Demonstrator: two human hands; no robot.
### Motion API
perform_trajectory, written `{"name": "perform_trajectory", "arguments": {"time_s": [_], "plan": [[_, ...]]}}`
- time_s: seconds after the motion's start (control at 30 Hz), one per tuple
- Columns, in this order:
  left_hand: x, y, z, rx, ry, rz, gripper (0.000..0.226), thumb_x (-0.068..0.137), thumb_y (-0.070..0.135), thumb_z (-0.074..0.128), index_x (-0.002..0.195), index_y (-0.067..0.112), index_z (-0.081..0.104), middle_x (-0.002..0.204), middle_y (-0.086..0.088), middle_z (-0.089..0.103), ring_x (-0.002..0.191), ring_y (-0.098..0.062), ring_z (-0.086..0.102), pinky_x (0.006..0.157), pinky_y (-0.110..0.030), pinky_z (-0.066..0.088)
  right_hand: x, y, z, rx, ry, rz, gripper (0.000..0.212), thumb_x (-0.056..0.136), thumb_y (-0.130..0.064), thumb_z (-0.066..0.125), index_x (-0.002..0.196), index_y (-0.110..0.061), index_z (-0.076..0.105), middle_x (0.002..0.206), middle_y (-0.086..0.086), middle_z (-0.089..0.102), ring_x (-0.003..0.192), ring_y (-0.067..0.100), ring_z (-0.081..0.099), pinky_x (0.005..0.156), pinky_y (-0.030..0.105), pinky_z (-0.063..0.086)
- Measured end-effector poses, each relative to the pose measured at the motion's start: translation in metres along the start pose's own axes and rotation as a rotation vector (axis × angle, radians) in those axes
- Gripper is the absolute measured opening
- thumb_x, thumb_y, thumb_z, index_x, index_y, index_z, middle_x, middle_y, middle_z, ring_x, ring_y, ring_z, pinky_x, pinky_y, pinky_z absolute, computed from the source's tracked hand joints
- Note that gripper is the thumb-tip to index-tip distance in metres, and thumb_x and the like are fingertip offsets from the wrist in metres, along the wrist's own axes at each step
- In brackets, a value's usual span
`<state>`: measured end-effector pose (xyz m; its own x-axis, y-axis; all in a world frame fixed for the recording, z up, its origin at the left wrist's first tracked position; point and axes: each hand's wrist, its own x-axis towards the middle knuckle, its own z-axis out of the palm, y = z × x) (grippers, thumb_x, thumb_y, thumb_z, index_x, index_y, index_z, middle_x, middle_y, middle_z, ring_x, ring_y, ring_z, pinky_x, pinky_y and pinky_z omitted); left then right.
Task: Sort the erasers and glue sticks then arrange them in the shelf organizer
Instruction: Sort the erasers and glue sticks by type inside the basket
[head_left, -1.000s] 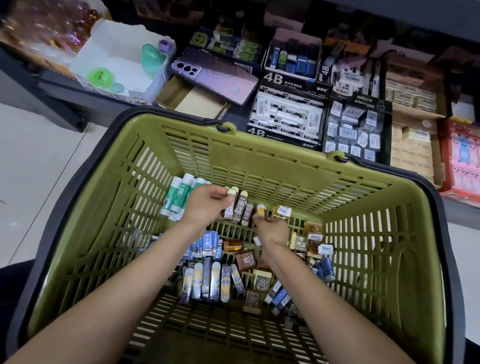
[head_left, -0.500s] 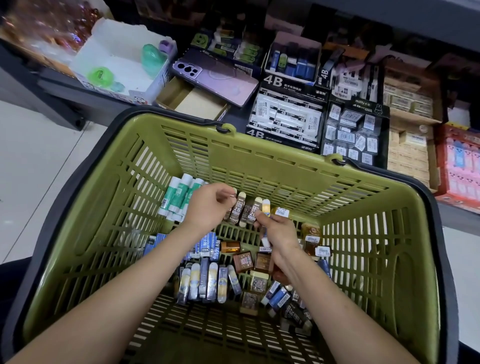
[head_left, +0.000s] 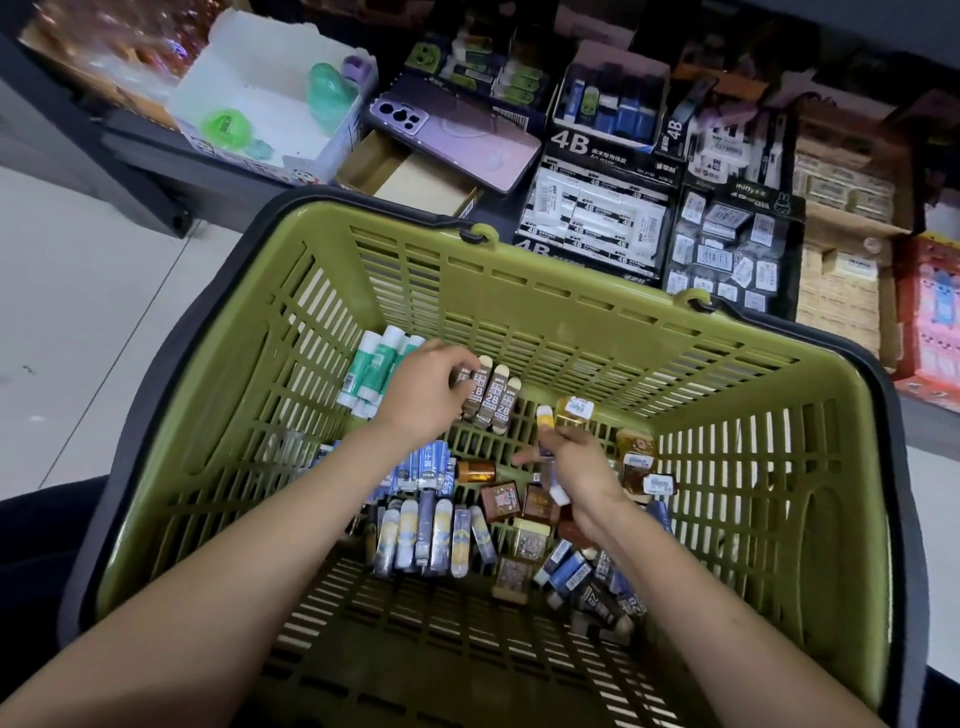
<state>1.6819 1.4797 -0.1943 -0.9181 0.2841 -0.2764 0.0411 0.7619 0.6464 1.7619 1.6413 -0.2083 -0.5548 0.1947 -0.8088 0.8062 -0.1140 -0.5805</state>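
"4B" on box (head_left: 597, 156), "2B" on erasers (head_left: 493, 400), "miffy" on carton (head_left: 748, 187)

The basket (head_left: 519, 312) is matt olive plastic with slotted walls. The phone (head_left: 457, 132) looks glossy and smooth. The boxes (head_left: 841, 291) are plain brown card. The floor (head_left: 78, 291) is smooth pale tile.

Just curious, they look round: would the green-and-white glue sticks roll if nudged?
Probably a bit: the green-and-white glue sticks look cylindrical, though the slotted basket would likely catch them. They seem rigid plastic, so stiff and probably light.
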Motion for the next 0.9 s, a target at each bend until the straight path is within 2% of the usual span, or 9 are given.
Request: {"name": "perform_trajectory", "arguments": {"time_s": [0.1,0.2,0.3,0.37,0.43,0.5,0.63,0.77,0.9], "plan": [[-0.007,0.002,-0.021,0.037,-0.028,0.061,0.022,0.09,0.011,0.061,0.111,0.012,0.067,0.112,-0.008,0.062,0.102,-0.022,0.057,0.079,-0.019,0.036,-0.018,-0.003,0.003,-0.037,-0.08,0.06,0.012,0.087,-0.018,0.067,0.091,-0.008,0.064,0.074,0.003,0.068,0.034,0.001,0.044,0.036,0.018,0.036],[-0.023,-0.001,-0.046,0.05,-0.066,0.077,0.022,0.089,0.011,0.062,0.11,0.01,0.067,0.11,-0.009,0.063,0.1,-0.02,0.058,0.085,-0.023,0.042,-0.035,-0.005,0.011,-0.137,-0.133,0.078,0.011,0.078,-0.019,0.075,0.08,-0.011,0.068,0.06,-0.005,0.064,0.04,0.0,0.045,0.052,0.02,0.037],[-0.045,-0.006,-0.07,0.076,-0.07,0.095,0.023,0.09,0.011,0.062,0.113,0.009,0.066,0.11,-0.007,0.063,0.094,-0.014,0.055,0.083,-0.019,0.039,-0.047,0.0,0.016,-0.305,-0.152,0.063,0.014,0.077,-0.015,0.076,0.068,-0.01,0.067,0.07,-0.003,0.063,0.052,0.001,0.046,0.078,0.024,0.044],[-0.062,-0.008,-0.082,0.102,-0.04,0.111,0.024,0.09,0.012,0.062,0.113,0.009,0.066,0.111,-0.006,0.063,0.099,-0.016,0.057,0.087,-0.024,0.041,-0.053,0.007,0.018,-0.424,-0.198,0.053,0.019,0.079,-0.015,0.075,0.063,-0.009,0.067,0.085,0.001,0.068,0.061,-0.001,0.055,0.079,0.021,0.043],[-0.077,-0.01,-0.09,0.12,0.013,0.12,0.025,0.09,0.013,0.062,0.114,0.01,0.066,0.111,-0.005,0.063,0.103,-0.02,0.057,0.092,-0.031,0.044,-0.059,0.014,0.022,-0.542,-0.242,0.043,0.019,0.082,-0.017,0.071,0.068,-0.004,0.069,0.109,0.007,0.068,0.087,0.005,0.063,0.085,0.021,0.044],[-0.089,-0.01,-0.093,0.105,0.059,0.111,0.025,0.09,0.014,0.061,0.114,0.01,0.067,0.111,-0.005,0.064,0.103,-0.019,0.058,0.09,-0.03,0.044,-0.061,0.021,0.03,-0.611,-0.239,0.015,0.021,0.085,-0.017,0.069,0.074,0.001,0.069,0.101,0.01,0.071,0.085,0.005,0.064,0.097,0.025,0.041],[-0.101,-0.011,-0.084,0.066,0.048,0.096,0.023,0.09,0.013,0.06,0.113,0.012,0.067,0.108,-0.003,0.063,0.095,-0.015,0.057,0.082,-0.022,0.041,-0.055,0.031,0.042,-0.768,-0.174,-0.128,0.04,0.085,-0.023,0.07,0.049,-0.011,0.058,0.046,-0.001,0.058,0.048,-0.004,0.055,0.078,0.023,0.047],[-0.102,-0.01,-0.072,0.036,-0.027,0.068,0.022,0.09,0.013,0.06,0.112,0.012,0.067,0.107,-0.006,0.064,0.098,-0.019,0.06,0.087,-0.032,0.047,-0.052,0.038,0.039,-0.744,-0.178,-0.235,0.045,0.083,-0.021,0.072,0.049,-0.01,0.046,0.049,0.004,0.039,0.056,0.017,0.049,0.095,0.037,0.047],[-0.098,-0.007,-0.063,0.012,-0.112,0.042,0.02,0.091,0.013,0.059,0.11,0.013,0.067,0.103,-0.004,0.064,0.096,-0.017,0.06,0.083,-0.029,0.047,-0.059,0.026,0.025,-0.4,-0.189,0.014,0.031,0.087,-0.034,0.064,0.071,-0.007,0.065,0.066,0.002,0.061,0.065,0.012,0.052,0.064,0.026,0.046]]}}
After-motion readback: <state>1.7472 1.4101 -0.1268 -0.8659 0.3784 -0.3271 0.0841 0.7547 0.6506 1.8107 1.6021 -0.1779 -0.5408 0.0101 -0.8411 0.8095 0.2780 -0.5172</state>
